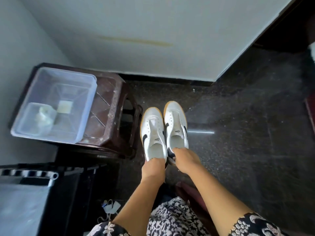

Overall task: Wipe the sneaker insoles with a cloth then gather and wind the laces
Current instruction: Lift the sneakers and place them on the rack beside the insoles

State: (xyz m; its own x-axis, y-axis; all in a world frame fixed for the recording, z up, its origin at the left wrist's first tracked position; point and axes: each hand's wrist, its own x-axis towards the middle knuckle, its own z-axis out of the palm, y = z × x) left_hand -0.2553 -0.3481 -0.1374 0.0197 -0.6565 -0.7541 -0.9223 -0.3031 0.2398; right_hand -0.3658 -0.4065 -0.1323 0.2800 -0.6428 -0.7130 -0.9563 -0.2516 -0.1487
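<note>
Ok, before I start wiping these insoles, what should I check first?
1. Grip of left hand on left sneaker, at the heel: ok.
2. Grip of right hand on right sneaker, at the heel: ok.
3. No laces in either sneaker: ok.
4. Both openings face up: ok.
5. A cloth in hand: not ok, both hands are full.
6. A cloth in the tub on the stool: cannot tell, its pale contents are blurred.
</note>
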